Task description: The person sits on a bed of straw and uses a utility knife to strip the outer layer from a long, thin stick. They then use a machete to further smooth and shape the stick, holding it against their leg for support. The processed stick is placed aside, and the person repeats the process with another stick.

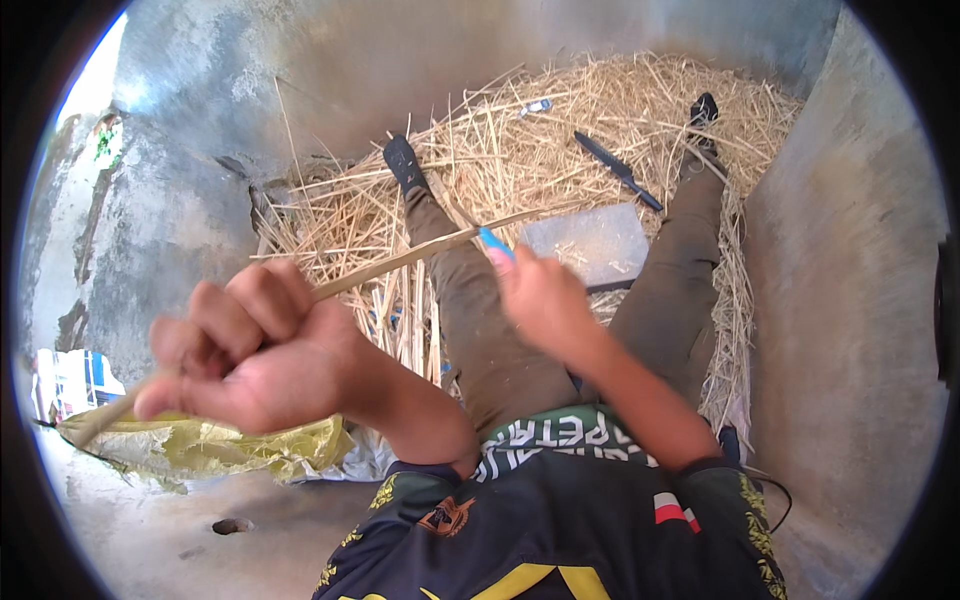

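Note:
My left hand (255, 335), raised at the left, is closed around a long, thin bamboo strip (400, 262). One end of the strip points down left past the hand, and the other slants up right over my legs. My right hand (548, 302) is closed on a small blue tool (495, 243), held against the strip above my left knee. Most of this tool is hidden by the fingers, and no blade can be made out. Both hands are slightly blurred.
Pale shavings and split strips (620, 100) cover the floor around my outstretched legs. Between the legs sits a flat grey slab (590, 238); beyond it lies a dark knife (612, 165). A yellow sack (250, 448) rests at the left. A concrete wall (840, 240) rises close on the right.

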Demonstrator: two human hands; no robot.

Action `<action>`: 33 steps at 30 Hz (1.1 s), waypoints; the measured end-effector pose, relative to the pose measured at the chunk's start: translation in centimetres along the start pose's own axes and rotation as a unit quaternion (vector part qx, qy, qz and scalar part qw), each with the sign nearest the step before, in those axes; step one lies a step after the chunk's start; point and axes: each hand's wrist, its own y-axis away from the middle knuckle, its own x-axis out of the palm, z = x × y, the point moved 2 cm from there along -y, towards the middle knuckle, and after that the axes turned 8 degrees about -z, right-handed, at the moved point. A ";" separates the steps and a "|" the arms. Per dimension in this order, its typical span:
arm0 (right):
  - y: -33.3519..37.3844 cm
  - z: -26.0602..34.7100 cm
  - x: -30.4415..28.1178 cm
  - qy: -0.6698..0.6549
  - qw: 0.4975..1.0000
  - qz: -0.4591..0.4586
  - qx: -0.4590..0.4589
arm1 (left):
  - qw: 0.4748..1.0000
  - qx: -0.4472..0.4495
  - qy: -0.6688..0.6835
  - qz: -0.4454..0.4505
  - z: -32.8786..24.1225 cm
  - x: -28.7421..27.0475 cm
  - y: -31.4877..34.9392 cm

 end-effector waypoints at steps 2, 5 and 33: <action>-0.6 -2.5 1.6 0.050 0.996 -0.040 -0.057 | 1.000 -0.008 0.005 0.017 0.9 0.8 0.6; -1.2 -2.0 2.7 -0.121 0.993 0.001 0.013 | 0.999 0.002 -0.030 -0.011 1.3 1.2 -0.3; -17.0 -37.9 1.7 0.321 0.920 -0.022 0.224 | 0.995 -0.073 0.059 0.041 -0.9 -0.9 -2.0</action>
